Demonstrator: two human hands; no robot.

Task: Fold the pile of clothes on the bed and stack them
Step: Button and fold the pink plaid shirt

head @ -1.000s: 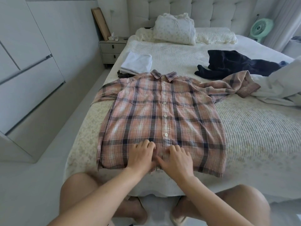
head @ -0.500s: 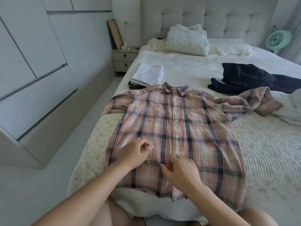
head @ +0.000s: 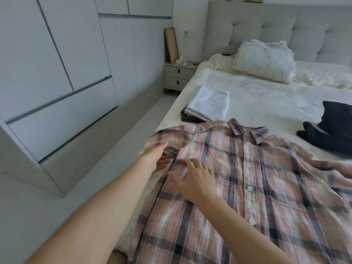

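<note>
The person's left hand [head: 157, 157] reaches under the near edge of a plaid shirt [head: 247, 187], at the sleeve by the shoulder; its thumb lies on top of the cloth and its fingers are beneath, so it seems to hold the sleeve loosely, though blur hides the grip. The right hand [head: 194, 179] lies flat and spread on the shirt's front just beside it, holding nothing. The shirt is spread face up, buttoned, across the bed [head: 266, 96]. Beyond its collar sits a stack of folded clothes [head: 207, 103], white on top. A dark garment [head: 327, 130] lies unfolded further right. To fold well, the flat hand should pin the fold line while the other brings the sleeve across smoothly.
</note>
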